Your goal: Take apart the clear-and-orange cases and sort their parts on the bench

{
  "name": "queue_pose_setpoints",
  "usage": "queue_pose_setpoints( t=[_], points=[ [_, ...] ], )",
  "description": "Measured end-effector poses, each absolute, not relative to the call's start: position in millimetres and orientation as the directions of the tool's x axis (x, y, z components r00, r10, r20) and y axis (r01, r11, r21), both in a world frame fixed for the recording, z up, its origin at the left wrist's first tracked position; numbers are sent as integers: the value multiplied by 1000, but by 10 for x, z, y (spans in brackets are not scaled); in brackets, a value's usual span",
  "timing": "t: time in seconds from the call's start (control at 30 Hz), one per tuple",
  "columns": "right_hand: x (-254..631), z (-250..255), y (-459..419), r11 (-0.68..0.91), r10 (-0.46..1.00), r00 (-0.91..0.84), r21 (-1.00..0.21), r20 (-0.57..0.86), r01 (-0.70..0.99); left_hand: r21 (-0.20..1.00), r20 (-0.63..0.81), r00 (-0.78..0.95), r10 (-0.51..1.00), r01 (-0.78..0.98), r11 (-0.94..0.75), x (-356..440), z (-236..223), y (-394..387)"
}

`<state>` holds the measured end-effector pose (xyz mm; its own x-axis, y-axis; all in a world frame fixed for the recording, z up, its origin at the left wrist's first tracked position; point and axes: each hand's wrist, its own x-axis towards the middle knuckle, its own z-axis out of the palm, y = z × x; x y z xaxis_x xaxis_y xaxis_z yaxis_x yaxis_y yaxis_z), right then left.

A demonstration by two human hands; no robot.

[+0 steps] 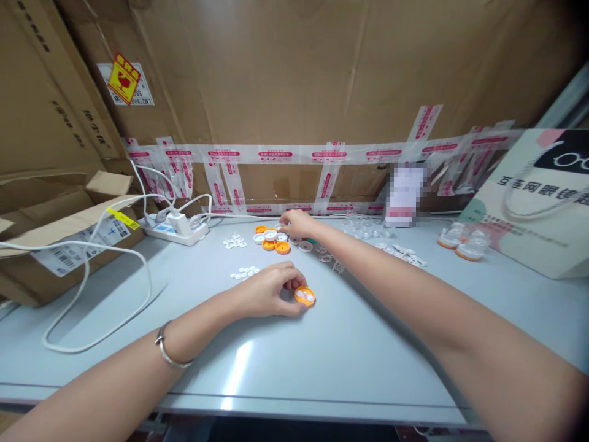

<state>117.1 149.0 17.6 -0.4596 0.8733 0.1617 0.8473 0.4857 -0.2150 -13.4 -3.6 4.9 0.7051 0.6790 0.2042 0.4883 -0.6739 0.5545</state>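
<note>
grey tabletop [368, 374], left hand [278, 291] holding orange cap [306, 304], right hand [297, 223] at caps [282, 248]

Pale grey table [354, 362] with a smooth, glossy top — light streak near the front edge. On it, from the left: open carton [27, 270]; white power strip [184, 236] and a looped white cable [69, 350]; two small groups of white discs [235, 242]; at mid-rear, a close cluster of orange and white round caps [282, 247]. Rightward: flat white parts [402, 253], clear pieces [368, 229] behind them, two clear-topped items with orange bases [473, 248] — then a paper bag [524, 239], upright (single orange cap [305, 296] nearer the front: contact with the surface unclear).
</note>
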Motion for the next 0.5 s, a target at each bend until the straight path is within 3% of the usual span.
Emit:
queue_pose_setpoints(
  t=[0.27, 0.4, 0.5],
  points=[
    [1301, 252, 1231, 495, 865, -412, -352, 286, 794, 575, 186, 707, 683, 485, -658, -143, 57, -46],
    [1526, 223, 660, 613, 790, -459, -509, 406, 604, 580, 180, 704, 687, 488, -652, -139, 44, -40],
    [1708, 128, 193, 618, 780, -516, -562, 354, 550, 572, 198, 705, 681, 482, -664, -132, 30, -31]
  ],
)
